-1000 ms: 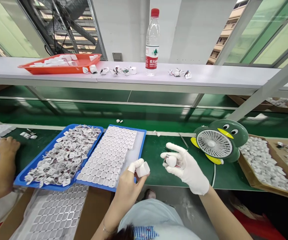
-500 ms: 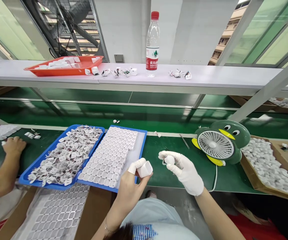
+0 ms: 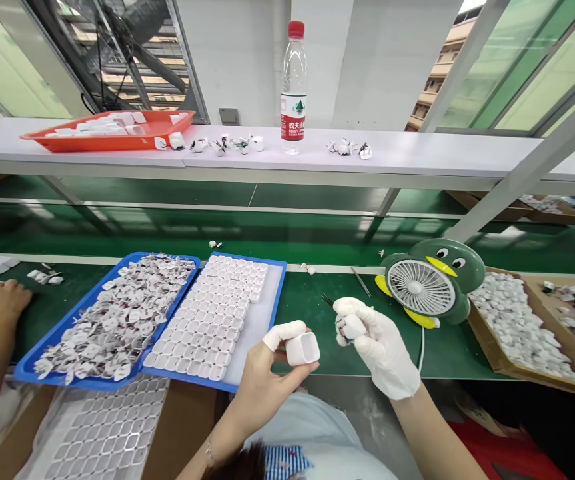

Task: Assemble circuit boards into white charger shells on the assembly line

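Observation:
Between thumb and fingers, my left hand [image 3: 267, 373] holds a hollow white housing [image 3: 303, 349], its open side facing right. A white cot covers one of its fingers. My right hand [image 3: 380, 350], in a white glove, grips a small white part with wires [image 3: 351, 328]. A short gap separates the two pieces. Left of my hands, a blue tray [image 3: 277, 291] bears rows of white housings [image 3: 210, 313]. Beside it, another blue tray [image 3: 26, 365] is heaped with small wired white parts [image 3: 122, 317].
A green fan [image 3: 470, 267] stands right of my hands, near tweezers [image 3: 361, 281] and a carton [image 3: 497, 357] of white parts. Another person's hand [image 3: 4, 300] rests at far left. The shelf [image 3: 417, 157] holds a bottle [image 3: 293, 100] and a red tray [image 3: 167, 123].
The view has shifted slightly right. My left hand has turned the housing so its opening faces my right hand, and the wired part in my right hand has turned too.

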{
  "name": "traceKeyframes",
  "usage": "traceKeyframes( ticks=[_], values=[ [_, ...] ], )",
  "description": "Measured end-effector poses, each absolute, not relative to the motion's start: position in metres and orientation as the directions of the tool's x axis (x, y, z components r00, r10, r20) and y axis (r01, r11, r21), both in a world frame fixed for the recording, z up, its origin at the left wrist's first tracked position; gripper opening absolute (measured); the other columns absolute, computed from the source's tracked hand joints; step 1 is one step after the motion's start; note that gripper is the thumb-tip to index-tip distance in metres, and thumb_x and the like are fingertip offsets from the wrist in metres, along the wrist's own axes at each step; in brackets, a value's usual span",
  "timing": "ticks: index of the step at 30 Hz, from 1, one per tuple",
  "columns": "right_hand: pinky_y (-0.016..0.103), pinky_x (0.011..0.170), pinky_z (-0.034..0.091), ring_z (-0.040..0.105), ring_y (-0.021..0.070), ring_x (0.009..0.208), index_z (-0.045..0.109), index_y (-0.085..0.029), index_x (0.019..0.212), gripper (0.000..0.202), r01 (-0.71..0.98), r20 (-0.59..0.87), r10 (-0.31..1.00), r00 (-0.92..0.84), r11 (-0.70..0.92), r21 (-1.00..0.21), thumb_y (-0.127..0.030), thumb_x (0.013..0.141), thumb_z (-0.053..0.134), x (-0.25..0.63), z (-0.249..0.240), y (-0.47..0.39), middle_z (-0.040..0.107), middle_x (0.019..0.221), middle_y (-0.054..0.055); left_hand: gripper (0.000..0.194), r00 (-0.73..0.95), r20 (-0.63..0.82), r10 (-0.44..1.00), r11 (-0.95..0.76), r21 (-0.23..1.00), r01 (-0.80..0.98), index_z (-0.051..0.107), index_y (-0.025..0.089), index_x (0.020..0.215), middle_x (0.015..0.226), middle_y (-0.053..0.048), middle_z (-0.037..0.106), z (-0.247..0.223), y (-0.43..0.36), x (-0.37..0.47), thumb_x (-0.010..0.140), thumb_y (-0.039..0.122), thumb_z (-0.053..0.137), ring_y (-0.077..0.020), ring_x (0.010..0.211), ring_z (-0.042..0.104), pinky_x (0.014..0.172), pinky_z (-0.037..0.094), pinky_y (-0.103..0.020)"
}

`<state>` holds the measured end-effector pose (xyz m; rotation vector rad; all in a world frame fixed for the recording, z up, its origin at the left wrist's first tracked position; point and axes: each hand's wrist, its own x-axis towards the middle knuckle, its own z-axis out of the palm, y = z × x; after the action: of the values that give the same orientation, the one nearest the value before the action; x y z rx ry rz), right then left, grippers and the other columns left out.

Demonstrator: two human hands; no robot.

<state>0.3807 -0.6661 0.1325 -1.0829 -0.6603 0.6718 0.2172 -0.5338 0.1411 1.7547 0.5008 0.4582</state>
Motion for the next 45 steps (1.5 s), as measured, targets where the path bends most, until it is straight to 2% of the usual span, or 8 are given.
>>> traceKeyframes(
  ticks=[4,8,12,17,25,30,37,45],
  values=[
    [0.035,0.066,0.056,0.059,0.0179,0.074,0.075,-0.024,0.104,0.049,-0.181,0.124,0.784,0.608,0.289,-0.940,-0.050,0.064,0.083,0.383,0.134,-0.669,0.061,0.096,0.007,0.041,0.820,0.052,0.571,-0.221,0.971,0.092,0.062,0.024,0.117,0.108,-0.007,0.072,0.141,-0.535,0.218,0.078,0.031,0.074,-0.0202,0.082,0.070,0.063,0.061,-0.028],
    [0.031,0.061,0.054,0.059,0.0141,0.069,0.064,-0.038,0.123,0.055,-0.164,0.175,0.822,0.543,0.308,-0.937,-0.040,0.071,0.081,0.376,0.135,-0.674,0.063,0.095,0.002,0.039,0.801,0.124,0.585,-0.276,0.960,0.054,0.062,0.024,0.115,0.105,-0.006,0.073,0.140,-0.537,0.216,0.078,0.028,0.075,-0.0193,0.084,0.070,0.067,0.061,-0.027],
    [0.029,0.058,0.052,0.061,0.0160,0.073,0.058,-0.038,0.127,0.056,0.277,0.351,0.760,0.547,0.232,-0.933,-0.024,0.077,0.077,0.367,0.147,-0.678,0.064,0.092,0.001,0.041,0.802,0.220,0.554,-0.370,0.929,0.000,0.059,0.025,0.117,0.105,-0.004,0.074,0.141,-0.537,0.213,0.078,0.023,0.075,-0.0172,0.085,0.071,0.071,0.060,-0.026],
    [0.028,0.067,0.051,0.056,0.0134,0.068,0.042,-0.032,0.138,0.061,0.708,0.532,0.820,0.211,0.247,-0.662,-0.010,0.084,0.062,0.369,0.172,-0.669,0.065,0.082,-0.003,0.045,0.804,0.366,0.468,-0.558,0.828,-0.052,0.056,0.027,0.120,0.107,-0.001,0.072,0.142,-0.536,0.211,0.079,0.015,0.072,-0.0146,0.085,0.071,0.076,0.059,-0.024],
    [0.024,0.063,0.047,0.049,0.0129,0.063,0.040,-0.029,0.137,0.055,0.749,0.371,0.928,-0.041,0.274,-0.604,-0.012,0.089,0.059,0.376,0.195,-0.657,0.063,0.075,-0.005,0.044,0.811,0.417,0.410,-0.620,0.780,-0.088,0.054,0.026,0.118,0.095,0.003,0.070,0.145,-0.538,0.210,0.080,0.008,0.068,-0.0090,0.070,0.067,0.065,0.056,-0.016],
    [0.025,0.065,0.047,0.050,0.0138,0.071,0.028,-0.032,0.147,0.072,0.770,0.394,0.919,-0.006,0.255,-0.585,-0.013,0.087,0.064,0.374,0.189,-0.659,0.059,0.081,-0.002,0.039,0.806,0.452,0.382,-0.677,0.730,-0.088,0.054,0.022,0.115,0.105,-0.002,0.070,0.144,-0.538,0.208,0.081,0.009,0.067,-0.0134,0.087,0.069,0.078,0.056,-0.021],
    [0.028,0.066,0.047,0.053,0.0153,0.072,0.036,-0.025,0.142,0.071,0.806,0.262,0.961,-0.083,0.220,-0.550,-0.013,0.081,0.070,0.381,0.192,-0.648,0.056,0.085,0.000,0.041,0.800,0.480,0.360,-0.710,0.697,-0.098,0.051,0.023,0.123,0.109,-0.005,0.069,0.139,-0.538,0.208,0.085,0.011,0.063,-0.0156,0.094,0.069,0.083,0.056,-0.025],
    [0.030,0.069,0.046,0.054,0.0170,0.077,0.020,-0.030,0.150,0.083,0.831,0.078,0.994,-0.082,0.111,-0.545,-0.012,0.082,0.065,0.386,0.192,-0.658,0.058,0.091,0.001,0.036,0.842,0.314,0.438,-0.531,0.846,-0.039,0.054,0.027,0.115,0.103,0.000,0.072,0.138,-0.544,0.209,0.084,0.014,0.067,-0.0135,0.086,0.071,0.073,0.059,-0.021]
  ],
)
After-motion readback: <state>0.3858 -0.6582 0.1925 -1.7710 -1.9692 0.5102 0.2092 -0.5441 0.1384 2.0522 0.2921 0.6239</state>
